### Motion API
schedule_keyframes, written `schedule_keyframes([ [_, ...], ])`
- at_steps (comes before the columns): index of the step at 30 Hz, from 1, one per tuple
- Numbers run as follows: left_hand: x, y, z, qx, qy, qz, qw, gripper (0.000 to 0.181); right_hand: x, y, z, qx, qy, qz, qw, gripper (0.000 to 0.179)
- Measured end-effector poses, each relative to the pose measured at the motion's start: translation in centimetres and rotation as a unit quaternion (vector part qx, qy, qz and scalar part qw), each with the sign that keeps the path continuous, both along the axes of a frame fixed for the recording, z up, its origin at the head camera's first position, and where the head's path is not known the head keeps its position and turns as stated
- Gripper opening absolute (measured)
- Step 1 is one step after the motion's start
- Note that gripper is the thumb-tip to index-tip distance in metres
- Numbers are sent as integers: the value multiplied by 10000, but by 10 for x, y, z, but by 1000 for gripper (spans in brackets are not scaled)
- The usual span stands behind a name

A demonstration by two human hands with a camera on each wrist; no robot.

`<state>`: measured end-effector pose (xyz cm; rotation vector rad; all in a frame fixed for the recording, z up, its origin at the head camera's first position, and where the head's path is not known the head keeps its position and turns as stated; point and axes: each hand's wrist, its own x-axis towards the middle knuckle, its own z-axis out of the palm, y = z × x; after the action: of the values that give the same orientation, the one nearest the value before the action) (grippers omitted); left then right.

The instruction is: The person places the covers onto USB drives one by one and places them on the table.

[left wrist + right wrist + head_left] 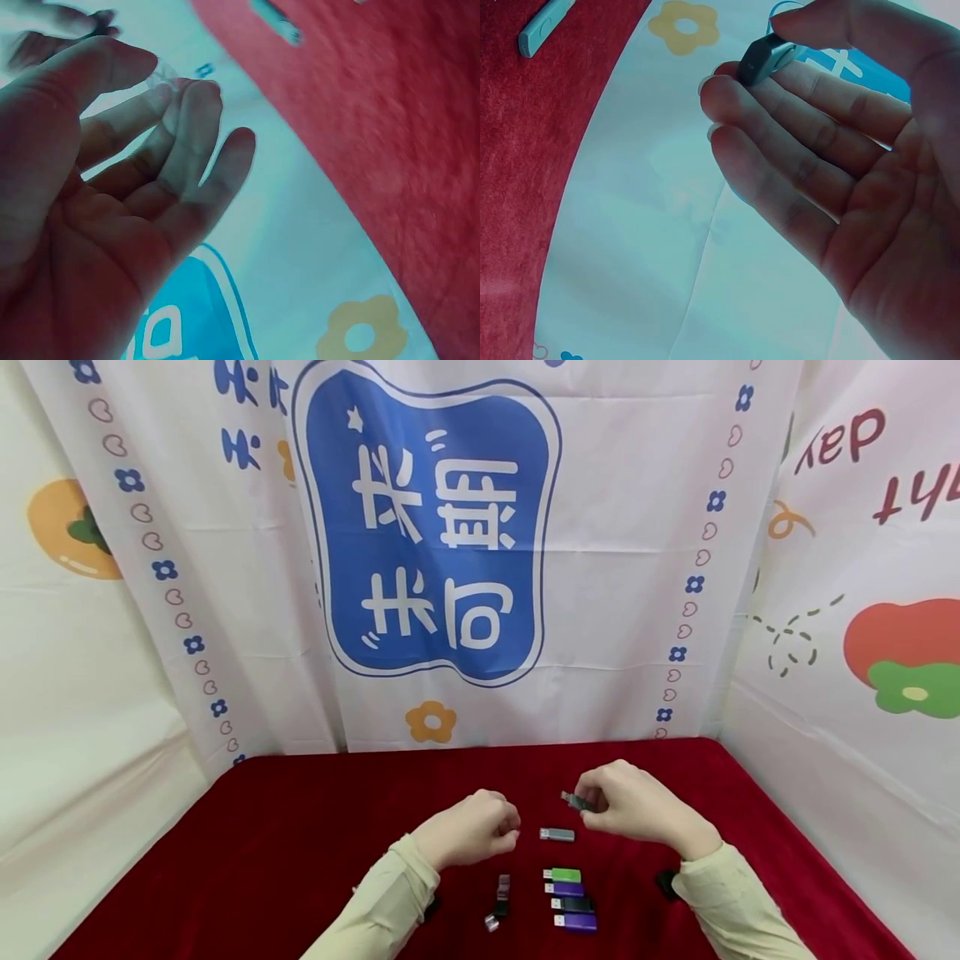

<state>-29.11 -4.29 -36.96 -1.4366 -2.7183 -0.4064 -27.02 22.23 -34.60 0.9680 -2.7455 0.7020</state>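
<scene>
Between the thumb and fingers of my right hand (pixel 633 802) is a dark grey USB flash drive (pixel 763 60), its bare plug pointing left toward the other hand. My left hand (pixel 472 829) pinches a small clear cap (pixel 163 73) at its fingertips; the cap is hardly visible in the head view. Both hands are raised over the red cloth, a short way apart. On the cloth between them lies a grey USB flash drive (pixel 557 835). Nearer me is a column of drives: green (pixel 564 876), purple (pixel 566 889), black (pixel 573 905) and another purple (pixel 576 923).
Left of the column lie loose clear caps (pixel 504 882) and a black cap (pixel 500 908). A black object (pixel 666 883) sits partly behind the right sleeve, and another dark one (pixel 431 907) beside the left sleeve. Printed white curtains (pixel 622 610) surround the red-covered table (pixel 300 818).
</scene>
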Motion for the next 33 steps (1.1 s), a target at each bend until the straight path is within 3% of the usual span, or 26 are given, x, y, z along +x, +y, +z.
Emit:
schedule_keyframes([
  [7, 13, -4, 3, 583, -492, 92, 9970, 10, 1, 1, 2, -41, 72, 20, 10000, 14],
  [12, 19, -5, 13, 1012, -685, 102, 9925, 11, 2, 1, 2, -50, 51, 2, 10000, 14],
  [18, 21, -10, 22, 1305, -626, 74, 9894, 12, 4, 0, 2, -19, 39, -13, 10000, 15],
  [26, 15, -21, 14, 1328, -554, 289, 9892, 16, 6, -4, 6, 11, 143, 58, 9999, 15],
  [33, 12, -23, 12, 1349, -427, 303, 9895, 18, 8, -4, 7, 2, 143, 43, 9999, 14],
])
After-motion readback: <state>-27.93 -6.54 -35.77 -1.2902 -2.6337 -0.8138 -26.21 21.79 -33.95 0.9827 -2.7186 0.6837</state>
